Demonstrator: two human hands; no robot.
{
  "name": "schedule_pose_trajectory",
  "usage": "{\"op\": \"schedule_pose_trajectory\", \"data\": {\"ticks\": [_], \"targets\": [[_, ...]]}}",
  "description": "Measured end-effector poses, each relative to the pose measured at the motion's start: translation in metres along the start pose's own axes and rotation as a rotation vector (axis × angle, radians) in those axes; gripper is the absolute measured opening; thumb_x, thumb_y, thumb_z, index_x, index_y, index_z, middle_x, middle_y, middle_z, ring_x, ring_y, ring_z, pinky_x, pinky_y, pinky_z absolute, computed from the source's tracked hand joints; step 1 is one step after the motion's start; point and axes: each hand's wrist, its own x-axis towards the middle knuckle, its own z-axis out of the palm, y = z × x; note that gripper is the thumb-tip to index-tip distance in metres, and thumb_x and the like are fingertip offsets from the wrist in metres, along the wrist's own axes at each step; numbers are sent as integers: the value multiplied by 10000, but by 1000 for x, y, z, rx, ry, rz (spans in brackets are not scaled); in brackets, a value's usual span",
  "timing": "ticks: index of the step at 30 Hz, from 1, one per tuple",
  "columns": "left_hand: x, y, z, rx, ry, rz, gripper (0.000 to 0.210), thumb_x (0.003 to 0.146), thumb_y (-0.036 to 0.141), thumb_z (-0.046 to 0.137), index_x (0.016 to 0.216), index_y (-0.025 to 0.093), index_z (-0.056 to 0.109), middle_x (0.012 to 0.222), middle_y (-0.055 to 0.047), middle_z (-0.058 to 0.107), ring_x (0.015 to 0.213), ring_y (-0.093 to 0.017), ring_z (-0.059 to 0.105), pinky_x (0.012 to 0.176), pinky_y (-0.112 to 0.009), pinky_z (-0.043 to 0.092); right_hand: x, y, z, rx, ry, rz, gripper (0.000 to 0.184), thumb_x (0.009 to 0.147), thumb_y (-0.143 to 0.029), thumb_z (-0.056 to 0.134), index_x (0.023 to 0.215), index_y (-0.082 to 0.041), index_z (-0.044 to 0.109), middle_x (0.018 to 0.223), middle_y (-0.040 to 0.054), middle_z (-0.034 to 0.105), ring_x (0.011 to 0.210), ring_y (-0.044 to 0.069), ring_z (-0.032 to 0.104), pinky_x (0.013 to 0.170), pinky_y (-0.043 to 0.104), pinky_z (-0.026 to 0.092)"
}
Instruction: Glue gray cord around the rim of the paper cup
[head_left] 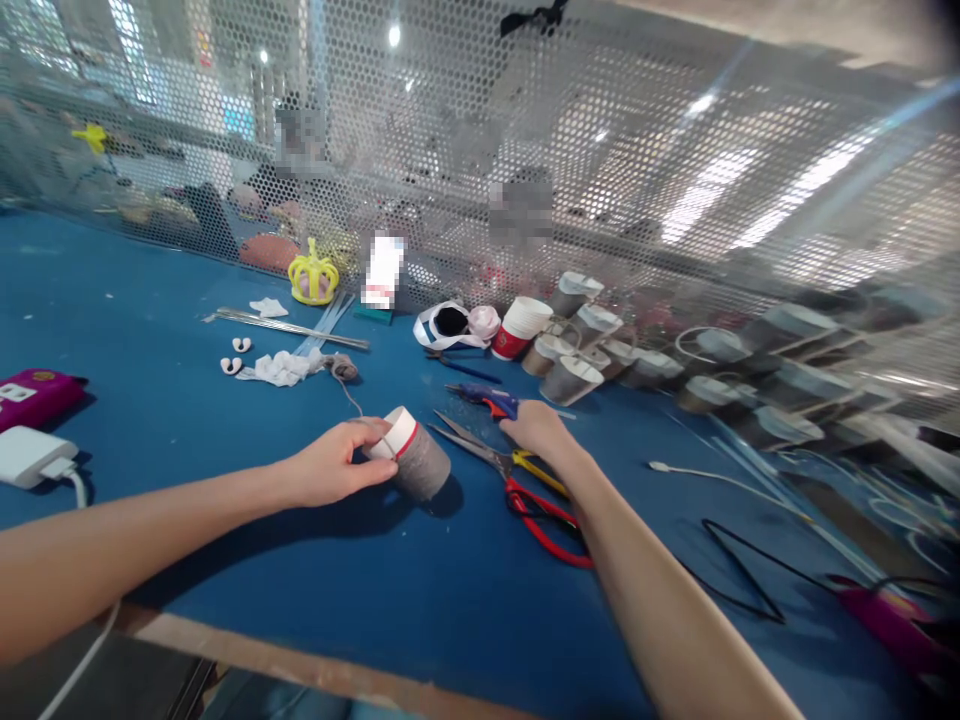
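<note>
The left hand (pixel 337 465) is gripping the grey-wrapped cup (pixel 412 455) by its rim; the right hand (pixel 536 425) is closing on the glue gun (pixel 484 398).

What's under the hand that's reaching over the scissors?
Under the right hand lies a blue and red tool; only its front end shows, the rest is covered. The scissors lie just beside the wrist on the blue table.

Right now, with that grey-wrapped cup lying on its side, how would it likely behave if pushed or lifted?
The cup looks like thin paper, so probably light and easily crushed. Lying on its side on the blue table, it might roll in a curve, since it tapers. The left hand at its rim seems to steady it.
</note>
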Motion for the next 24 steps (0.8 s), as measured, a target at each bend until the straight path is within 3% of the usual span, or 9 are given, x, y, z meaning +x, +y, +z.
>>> {"op": "schedule_pose_trajectory", "data": {"ticks": [3, 5, 7, 12, 17, 21, 24], "targets": [[1, 1, -1, 10, 18, 2, 127, 732, 206, 481, 706, 104, 551, 904, -81, 577, 849, -180, 525, 799, -288, 395, -8, -8, -5, 92, -27, 179, 245, 730, -234, 593, 932, -106, 535, 844, 71, 605, 749, 184, 586, 652, 358, 479], [1, 1, -2, 4, 31, -9, 123, 729, 209, 485, 690, 109, 547, 890, -75, 582, 823, -173, 531, 780, -281, 405, -17, -19, -17, 202, -38, 226, 225, 665, -187, 626, 848, -115, 517, 683, 50, 612, 641, 194, 600, 573, 336, 483], [1, 1, -3, 1, 38, -20, 123, 731, 210, 483, 705, 112, 552, 846, -64, 589, 793, -165, 534, 759, -274, 414, -31, -35, -31, 339, -75, 218, 181, 673, -207, 602, 810, -158, 495, 682, 30, 623, 620, 172, 609, 548, 293, 489], [0, -2, -3, 32, 27, 12, 154, 751, 221, 480, 667, 113, 551, 787, -55, 598, 767, -155, 535, 742, -262, 413, -72, -68, -50, 727, -237, 236, 307, 621, -312, 664, 833, -186, 482, 679, 22, 656, 598, 159, 612, 540, 274, 497], [-1, -3, -2, 38, -20, -23, 162, 753, 233, 478, 713, 103, 566, 748, -41, 579, 722, -144, 522, 712, -252, 407, -90, -79, -46, 730, -263, 144, 345, 637, -347, 662, 906, -178, 527, 755, 50, 688, 751, 184, 637, 683, 290, 502], [0, -2, -3, 13, -12, -55, 178, 752, 226, 469, 797, 88, 572, 722, -29, 551, 675, -125, 479, 652, -231, 388, -94, -83, -48, 645, -268, 156, 303, 623, -385, 663, 823, -176, 573, 748, 58, 690, 671, 173, 639, 634, 280, 513], [0, -3, -5, -31, -20, -56, 176, 754, 230, 464, 773, 85, 563, 669, -8, 505, 623, -105, 434, 599, -216, 362, -99, -89, -53, 581, -226, 82, 266, 665, -403, 613, 827, -192, 614, 666, 29, 676, 566, 140, 614, 569, 254, 512]]}}
